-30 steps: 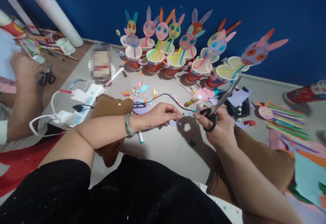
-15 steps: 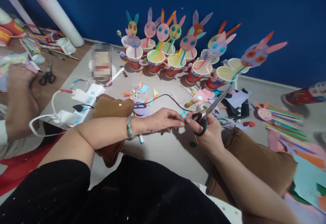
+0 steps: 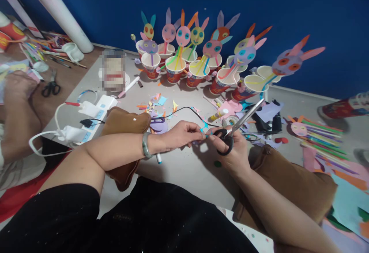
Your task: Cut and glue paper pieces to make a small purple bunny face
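Observation:
My left hand (image 3: 184,134), a bangle on its wrist, is closed in a pinch on a small blue piece of paper (image 3: 204,135). Most of that piece is hidden by fingertips. Black-handled scissors (image 3: 245,118) rest in my right hand (image 3: 235,151), their blades pointing up and away to the right. The thumb and finger of this hand reach the right side of the blue piece; whether they grip it I cannot tell. More blue scraps (image 3: 205,125) lie just beyond the fingertips. A green paper dot (image 3: 218,163) is on the table below the right hand.
Paper cups (image 3: 198,77) with rabbit-faced straw figures line the blue wall. Brown cushions (image 3: 291,184) lie beneath both arms. A power strip (image 3: 99,113) with cables stands left, near another person's hand (image 3: 20,86) and scissors (image 3: 51,86). Coloured straws (image 3: 325,138) lie right.
Both hands have shifted slightly left, and the fingertips have parted a little, showing more of the blue piece. The scissors have moved slightly down with the right hand.

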Available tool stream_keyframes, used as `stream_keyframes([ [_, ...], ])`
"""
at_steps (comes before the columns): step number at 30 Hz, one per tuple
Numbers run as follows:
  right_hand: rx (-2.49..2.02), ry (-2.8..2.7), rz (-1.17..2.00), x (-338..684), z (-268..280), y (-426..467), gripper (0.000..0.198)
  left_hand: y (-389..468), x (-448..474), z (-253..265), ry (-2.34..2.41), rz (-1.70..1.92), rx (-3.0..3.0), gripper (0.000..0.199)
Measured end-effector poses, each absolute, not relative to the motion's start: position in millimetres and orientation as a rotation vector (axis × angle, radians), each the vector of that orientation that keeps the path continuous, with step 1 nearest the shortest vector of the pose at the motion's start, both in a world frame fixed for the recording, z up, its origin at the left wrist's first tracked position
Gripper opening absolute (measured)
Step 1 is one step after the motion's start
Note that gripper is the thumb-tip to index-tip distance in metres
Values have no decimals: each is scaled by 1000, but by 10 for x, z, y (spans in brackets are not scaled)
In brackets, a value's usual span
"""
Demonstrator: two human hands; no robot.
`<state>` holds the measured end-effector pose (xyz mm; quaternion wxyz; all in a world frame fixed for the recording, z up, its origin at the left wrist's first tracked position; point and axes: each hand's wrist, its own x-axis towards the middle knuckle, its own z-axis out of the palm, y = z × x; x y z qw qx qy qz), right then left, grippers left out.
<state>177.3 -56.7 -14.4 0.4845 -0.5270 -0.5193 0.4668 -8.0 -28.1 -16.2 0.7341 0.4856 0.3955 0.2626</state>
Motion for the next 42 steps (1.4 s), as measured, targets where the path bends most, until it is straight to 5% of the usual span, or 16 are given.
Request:
stream_keyframes([
  [17,-1299,-1459,1091,2148,80,-390,46,-127,-164,-16,866,736,1146,23],
  [27,-1514,-2111,1061,2680,294,-219,55,-98,-183,89,894,798,1139,19],
  [42,-1535,-2213,1165,2662,295,-240,45,-72,-197,-1,819,844,1258,20],
])
